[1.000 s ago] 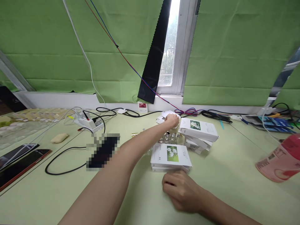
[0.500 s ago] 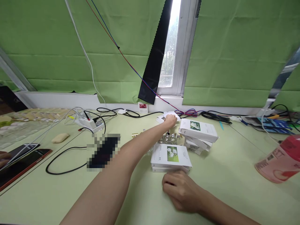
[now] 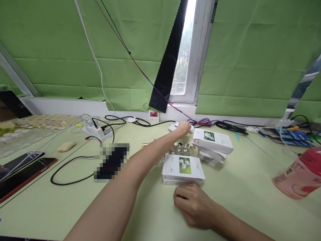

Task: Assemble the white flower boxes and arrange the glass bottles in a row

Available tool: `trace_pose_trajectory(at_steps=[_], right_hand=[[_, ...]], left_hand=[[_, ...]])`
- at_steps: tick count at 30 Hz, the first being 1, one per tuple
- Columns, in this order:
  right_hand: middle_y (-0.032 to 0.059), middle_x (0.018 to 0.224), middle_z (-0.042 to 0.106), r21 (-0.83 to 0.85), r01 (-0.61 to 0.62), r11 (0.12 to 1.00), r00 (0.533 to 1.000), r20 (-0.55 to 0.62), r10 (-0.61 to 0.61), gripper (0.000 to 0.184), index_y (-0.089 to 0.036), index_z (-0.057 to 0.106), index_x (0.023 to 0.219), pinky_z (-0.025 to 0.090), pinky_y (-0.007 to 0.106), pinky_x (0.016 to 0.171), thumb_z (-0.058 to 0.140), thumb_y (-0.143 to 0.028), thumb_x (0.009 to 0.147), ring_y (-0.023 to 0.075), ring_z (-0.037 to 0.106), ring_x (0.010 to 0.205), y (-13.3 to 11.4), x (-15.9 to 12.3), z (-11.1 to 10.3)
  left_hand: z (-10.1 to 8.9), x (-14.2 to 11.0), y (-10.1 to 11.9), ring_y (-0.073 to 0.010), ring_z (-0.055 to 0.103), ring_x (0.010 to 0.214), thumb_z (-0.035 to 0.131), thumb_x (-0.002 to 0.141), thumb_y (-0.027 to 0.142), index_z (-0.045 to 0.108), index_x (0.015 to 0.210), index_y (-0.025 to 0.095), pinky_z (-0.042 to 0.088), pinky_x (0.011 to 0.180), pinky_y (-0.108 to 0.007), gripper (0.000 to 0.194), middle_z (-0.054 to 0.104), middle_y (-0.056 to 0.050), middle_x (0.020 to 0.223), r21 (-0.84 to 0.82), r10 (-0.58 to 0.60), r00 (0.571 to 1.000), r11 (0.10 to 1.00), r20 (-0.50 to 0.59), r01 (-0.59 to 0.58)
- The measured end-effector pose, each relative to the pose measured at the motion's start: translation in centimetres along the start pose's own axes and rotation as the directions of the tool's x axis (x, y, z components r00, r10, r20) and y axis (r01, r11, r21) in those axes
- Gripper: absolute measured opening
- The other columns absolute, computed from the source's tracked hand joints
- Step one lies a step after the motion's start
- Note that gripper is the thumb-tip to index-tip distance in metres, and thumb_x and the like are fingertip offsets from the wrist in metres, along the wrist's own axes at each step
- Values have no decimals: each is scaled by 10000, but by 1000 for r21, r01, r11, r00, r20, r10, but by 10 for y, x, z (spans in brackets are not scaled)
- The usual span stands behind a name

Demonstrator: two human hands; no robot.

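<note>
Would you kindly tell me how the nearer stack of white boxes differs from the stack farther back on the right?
The nearer stack is neatly lined up, while the farther stack is skewed, its boxes turned at different angles. The farther stack also looks taller than the nearer stack. Both are topped by a white box with a picture of white flowers on green.

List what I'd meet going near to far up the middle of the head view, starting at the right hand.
Right hand → front boxes → glass bottles → left hand → window.
</note>
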State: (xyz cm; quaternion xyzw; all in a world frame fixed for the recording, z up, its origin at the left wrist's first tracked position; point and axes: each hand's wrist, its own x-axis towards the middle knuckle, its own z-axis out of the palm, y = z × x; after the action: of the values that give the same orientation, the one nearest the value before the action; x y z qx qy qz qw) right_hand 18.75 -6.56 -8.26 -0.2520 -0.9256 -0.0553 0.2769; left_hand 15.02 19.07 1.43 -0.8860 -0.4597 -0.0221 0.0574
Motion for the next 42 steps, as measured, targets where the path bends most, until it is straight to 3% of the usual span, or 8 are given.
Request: trace_pose_trajectory(at_steps=[11, 16, 23, 28, 30, 33, 37, 42], right_hand=[[15, 809, 617, 15, -5, 1000, 1000, 22, 5, 173, -189, 498, 740, 257, 296, 591, 510, -18, 762, 119, 475, 638, 0, -1, -2], [20, 787, 608, 21, 10, 1000, 1000, 4, -10, 184, -193, 497, 748, 240, 298, 582, 477, -12, 772, 131, 474, 640, 1, -2, 0], [22, 774, 615, 1, 21, 1000, 999, -30, -21, 189, -193, 502, 741, 222, 302, 580, 467, -17, 799, 135, 475, 638, -1, -1, 0], [23, 764, 618, -15, 42, 999, 997, -69, -43, 192, -188, 514, 741, 212, 303, 579, 465, -16, 812, 135, 478, 635, -1, -1, 0], [22, 754, 612, -18, 52, 998, 995, -83, -53, 194, -187, 512, 735, 210, 305, 574, 461, -16, 809, 135, 473, 629, -1, -1, -1], [20, 755, 606, -26, 59, 998, 994, -92, -61, 194, -189, 510, 729, 206, 308, 567, 458, -18, 805, 135, 465, 625, -1, 0, -1], [16, 745, 594, -43, 67, 997, 990, -118, -71, 202, -191, 500, 716, 201, 310, 563, 448, -8, 786, 136, 454, 622, 0, 1, -1], [11, 747, 592, -54, 71, 996, 989, -125, -78, 199, -192, 496, 715, 191, 311, 555, 451, -11, 785, 133, 443, 615, 0, 1, 0]], left_hand=[[-41, -31, -30, -296, 647, 1126, 662, 868, 254, 715, 1155, 134, 508, 920, -311, 316, 690, -175, 1134, 30, 20, 995, 999, -96, -17], [-58, -52, -41, -302, 653, 1090, 635, 815, 104, 724, 1109, 104, 505, 877, -321, 307, 704, -184, 1080, 33, -8, 988, 999, -154, 13], [-92, -107, -50, -302, 673, 993, 529, 832, 67, 758, 954, 143, 474, 821, -362, 270, 727, -172, 1010, 28, -49, 953, 998, -299, 60], [-99, -173, -40, -243, 694, 746, 480, 867, 68, 720, 765, 175, 481, 679, -320, 281, 721, -83, 721, 20, 52, 877, 999, -479, -48], [-89, -198, -34, -225, 710, 730, 465, 892, 69, 726, 836, 176, 515, 660, -313, 288, 762, -69, 823, -14, 121, 819, 988, -561, -155], [-65, -224, -28, -231, 739, 971, 496, 912, 75, 712, 1093, 190, 592, 788, -336, 305, 751, -74, 1177, -23, 187, 681, 958, -708, -287], [-31, -240, -27, -209, 690, 1154, 498, 933, 69, 642, 1234, 189, 605, 935, -340, 355, 706, -91, 1279, 61, 297, 557, 914, -775, -402], [-7, -244, -31, -216, 688, 1164, 519, 929, 62, 601, 1278, 176, 598, 992, -362, 376, 717, -112, 1252, 144, 363, 465, 886, -807, -441]])
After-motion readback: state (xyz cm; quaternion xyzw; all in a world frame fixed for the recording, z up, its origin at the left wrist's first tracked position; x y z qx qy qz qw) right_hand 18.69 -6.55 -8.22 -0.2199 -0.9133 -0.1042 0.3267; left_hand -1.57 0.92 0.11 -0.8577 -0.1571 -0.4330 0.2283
